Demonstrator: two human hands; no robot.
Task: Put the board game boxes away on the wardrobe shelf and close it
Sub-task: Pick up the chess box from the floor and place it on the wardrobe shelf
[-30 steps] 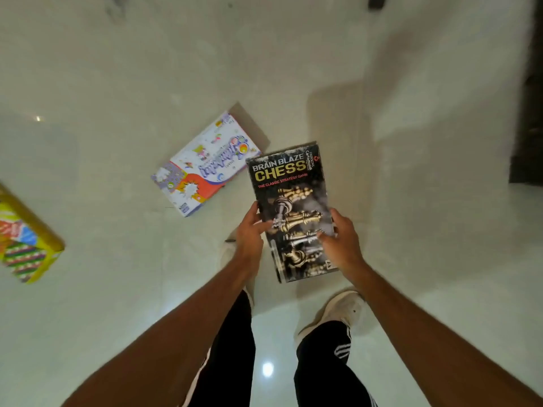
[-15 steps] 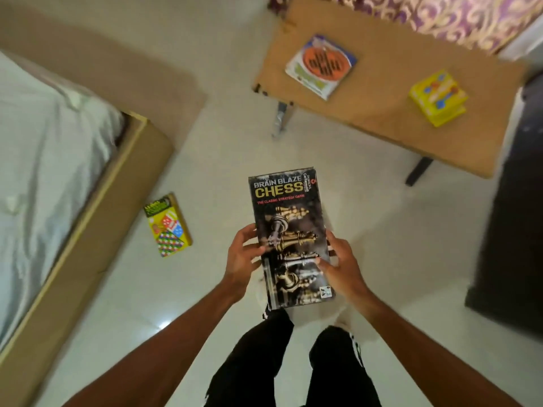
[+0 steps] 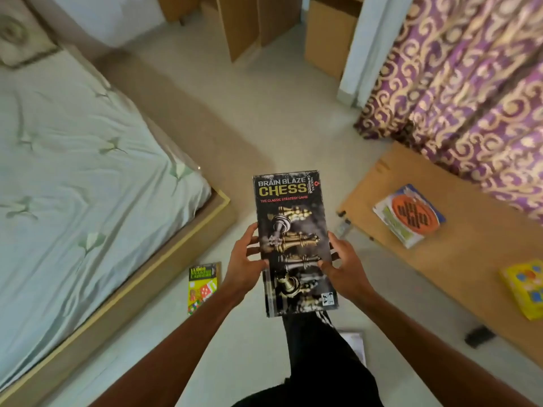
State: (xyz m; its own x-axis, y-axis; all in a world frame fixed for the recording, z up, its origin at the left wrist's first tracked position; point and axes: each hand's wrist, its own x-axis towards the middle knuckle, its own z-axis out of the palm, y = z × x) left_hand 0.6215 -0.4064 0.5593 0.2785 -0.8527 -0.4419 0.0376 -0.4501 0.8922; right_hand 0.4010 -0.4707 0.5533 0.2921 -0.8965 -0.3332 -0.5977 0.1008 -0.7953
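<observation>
Four board game boxes are in my view: one Brain Blaze chess box (image 3: pixel 289 207) held between my two grips, the left grip (image 3: pixel 245 259) and the right grip (image 3: pixel 343 265); one Ludo box (image 3: pixel 202 284) on the floor; and two on the single wooden surface (image 3: pixel 455 274), an orange-disc box (image 3: pixel 411 215) and a yellow box (image 3: pixel 526 286). Also counted: one bed (image 3: pixel 73 171), one pillow (image 3: pixel 17 33) at its head, one purple-and-gold curtain (image 3: pixel 470 83) and one cardboard carton (image 3: pixel 329 33).

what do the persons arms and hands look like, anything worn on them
Both the left hand and the right hand are bare: no gloves, rings or watch show. The forearms are uncovered, with no sleeve in view. Below them are black trousers with white side stripes.
</observation>
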